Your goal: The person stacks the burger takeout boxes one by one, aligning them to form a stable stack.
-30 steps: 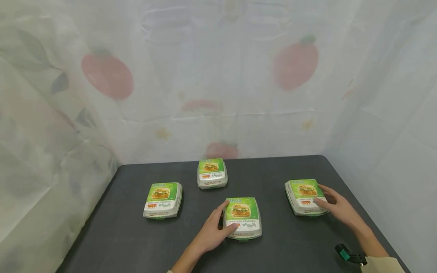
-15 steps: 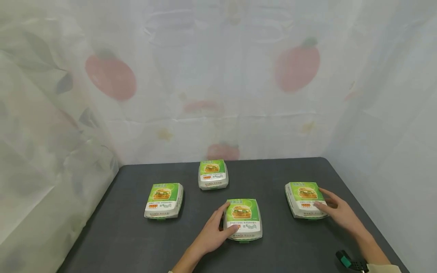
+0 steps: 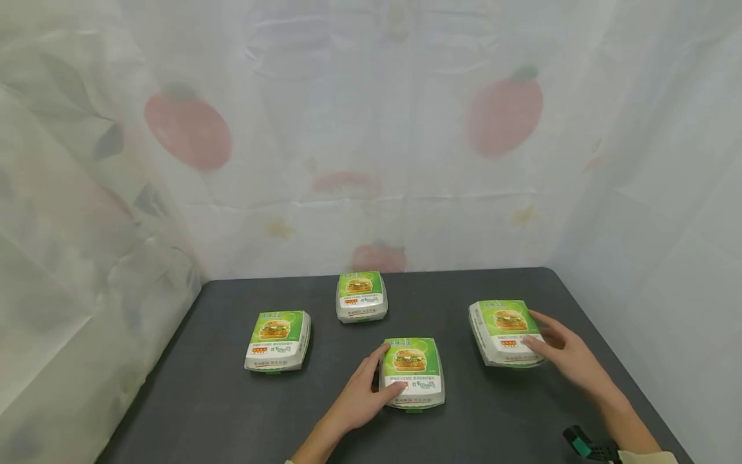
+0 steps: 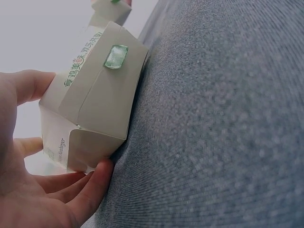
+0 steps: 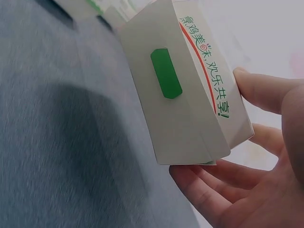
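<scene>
One pale, translucent curtain printed with red fruit (image 3: 382, 129) hangs behind the flat, dark grey worktop (image 3: 232, 419). In the half second up to now, the square, white-and-green cardboard right box (image 3: 505, 330) has shifted leftward and upward in the head view; the broad shadow (image 5: 95, 137) in the right wrist view suggests it is off the surface. Carrying seems under way on that side, while the matching near box (image 3: 411, 370) has stayed on the worktop. Two more of the kind, the left box (image 3: 277, 341) and the back box (image 3: 362, 298), stand apart from both hands. The right hand (image 3: 570, 354) is clamped on the right box's right side, thumb above; the left hand (image 3: 358, 394) grips the near box's left side likewise. Box tops are green beyond, with a burger picture (image 3: 510, 320), and white toward the person. Smallest, a green tab (image 5: 166, 73) marks the right box's front wall.
</scene>
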{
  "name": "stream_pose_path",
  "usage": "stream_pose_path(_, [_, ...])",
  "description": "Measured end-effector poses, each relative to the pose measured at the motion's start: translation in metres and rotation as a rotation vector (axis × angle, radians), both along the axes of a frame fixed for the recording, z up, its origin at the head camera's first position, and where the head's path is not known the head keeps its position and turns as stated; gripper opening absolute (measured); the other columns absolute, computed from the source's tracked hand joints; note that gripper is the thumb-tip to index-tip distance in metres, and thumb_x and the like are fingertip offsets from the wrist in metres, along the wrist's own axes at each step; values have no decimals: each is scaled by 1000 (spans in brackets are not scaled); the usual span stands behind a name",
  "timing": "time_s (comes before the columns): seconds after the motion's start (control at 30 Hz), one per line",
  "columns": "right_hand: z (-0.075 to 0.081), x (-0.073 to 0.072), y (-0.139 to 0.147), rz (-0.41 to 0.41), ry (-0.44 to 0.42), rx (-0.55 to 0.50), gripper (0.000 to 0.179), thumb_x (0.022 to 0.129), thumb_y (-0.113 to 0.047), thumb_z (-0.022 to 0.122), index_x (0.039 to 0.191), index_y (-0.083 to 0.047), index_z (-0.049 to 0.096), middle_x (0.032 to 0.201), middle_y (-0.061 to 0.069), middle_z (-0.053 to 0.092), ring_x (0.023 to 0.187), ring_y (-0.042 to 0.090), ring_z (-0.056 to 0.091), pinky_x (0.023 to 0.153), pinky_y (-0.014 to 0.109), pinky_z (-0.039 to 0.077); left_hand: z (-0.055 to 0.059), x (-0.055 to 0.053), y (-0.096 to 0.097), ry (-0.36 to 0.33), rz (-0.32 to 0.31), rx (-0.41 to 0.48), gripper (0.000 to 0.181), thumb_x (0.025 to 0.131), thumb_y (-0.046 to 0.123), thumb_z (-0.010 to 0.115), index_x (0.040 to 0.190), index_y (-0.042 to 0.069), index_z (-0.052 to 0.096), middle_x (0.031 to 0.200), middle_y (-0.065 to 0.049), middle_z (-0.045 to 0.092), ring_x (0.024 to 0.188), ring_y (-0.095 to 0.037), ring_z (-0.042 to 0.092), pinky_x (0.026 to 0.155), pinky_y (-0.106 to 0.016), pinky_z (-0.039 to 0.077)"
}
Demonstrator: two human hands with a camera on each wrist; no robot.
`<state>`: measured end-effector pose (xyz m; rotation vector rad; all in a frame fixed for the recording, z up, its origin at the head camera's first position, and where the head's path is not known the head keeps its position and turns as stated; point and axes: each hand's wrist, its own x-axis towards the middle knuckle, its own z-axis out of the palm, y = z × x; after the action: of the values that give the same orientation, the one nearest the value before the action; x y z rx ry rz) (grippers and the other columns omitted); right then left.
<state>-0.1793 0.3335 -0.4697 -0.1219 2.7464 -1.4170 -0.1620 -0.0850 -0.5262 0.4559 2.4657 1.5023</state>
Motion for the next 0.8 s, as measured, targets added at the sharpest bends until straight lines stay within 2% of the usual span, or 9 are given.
stream_pose_path(0.33, [15,0,-28,68,19,-86,71,103,-33,64,161,-10,29,142,30,50,121,42,58,80,36,52,0,1,0,3,10,-18,79,96,52,66,161,29,28,137,-9,47,114,-21,52,81,-33,51])
stream_pose_path(0.53, [17,-1,-45,114,32,-136,68,103,-29,64,160,-11,33,139,27,53,118,38,60,79,34,53,-1,0,0,1,4,-9,79,97,52,66,161,28,27,137,-10,47,112,-21,53,80,-32,51])
stream_pose_path(0.8, [18,-1,-64,144,13,-183,67,102,-29,66,159,-12,35,140,26,52,121,39,59,82,38,53,-1,0,1,1,3,5,79,97,52,66,161,28,27,137,-11,47,112,-20,53,80,-31,52])
